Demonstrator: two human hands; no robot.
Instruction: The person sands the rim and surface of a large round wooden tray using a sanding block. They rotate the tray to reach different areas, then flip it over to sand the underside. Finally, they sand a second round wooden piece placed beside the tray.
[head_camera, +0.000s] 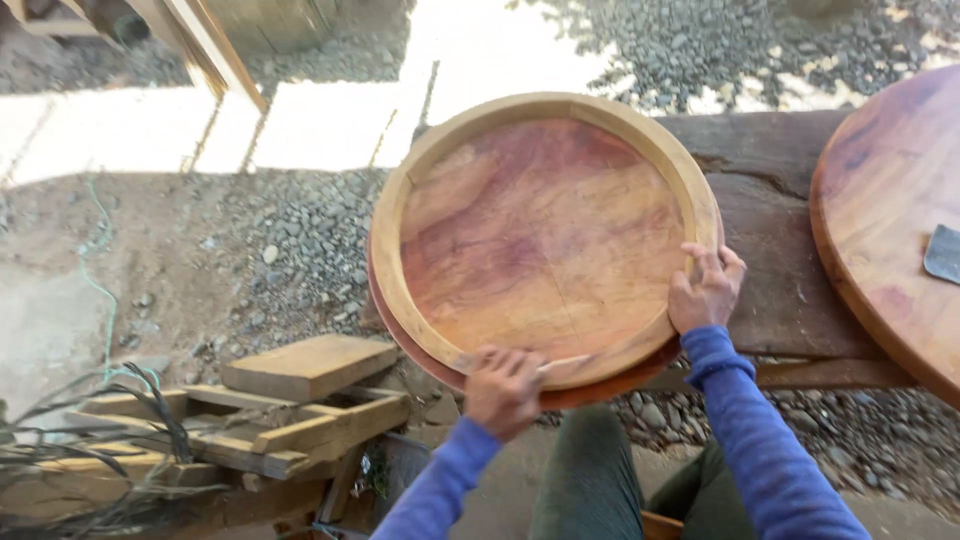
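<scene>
Nearest to us are our knees in dark green trousers (590, 470) and our blue sleeves (760, 440), and just past them stands the round wooden tray (545, 235), tilted up toward us with its lower edge near our lap and its back leaning on the dark wooden bench (775, 250). A second round wooden board (885, 200) lies on the bench to the right, with a grey scrap (943, 253) on it, well apart from the tray. Loose gravel (300, 240) covers the ground, and a heap of wood offcuts (290, 400) sits to our left. Our right hand (706, 290) is clamped on the tray's right rim, fingers curled over the raised lip. Our left hand (503, 390) is closed around a thin pale stick-like tool (563, 363), its tip touching the bottom rim; we cannot tell exactly what it is. To do this well, we judge that we should keep the right hand firm so the tray does not roll, and work the tool along the rim in short, light strokes, turning the tray rather than stretching our reach.
</scene>
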